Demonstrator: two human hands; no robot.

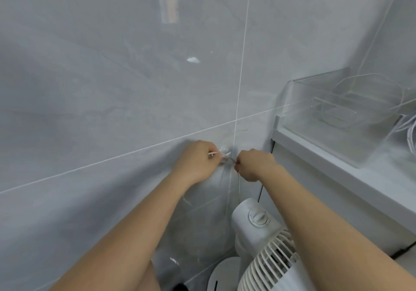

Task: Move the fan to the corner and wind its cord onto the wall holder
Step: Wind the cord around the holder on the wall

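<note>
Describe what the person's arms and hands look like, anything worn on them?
Both arms are bare as far as the picture shows: no sleeves reach into view. The left hand and the right hand wear no gloves, and no watch, bracelet or ring shows on the visible sides of the wrists and hands. The fingers are curled away from the camera, so nails cannot be made out.

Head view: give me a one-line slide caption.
Both hands, left hand and right hand, pinch the cord at the clear wall holder, white fan below.
</note>
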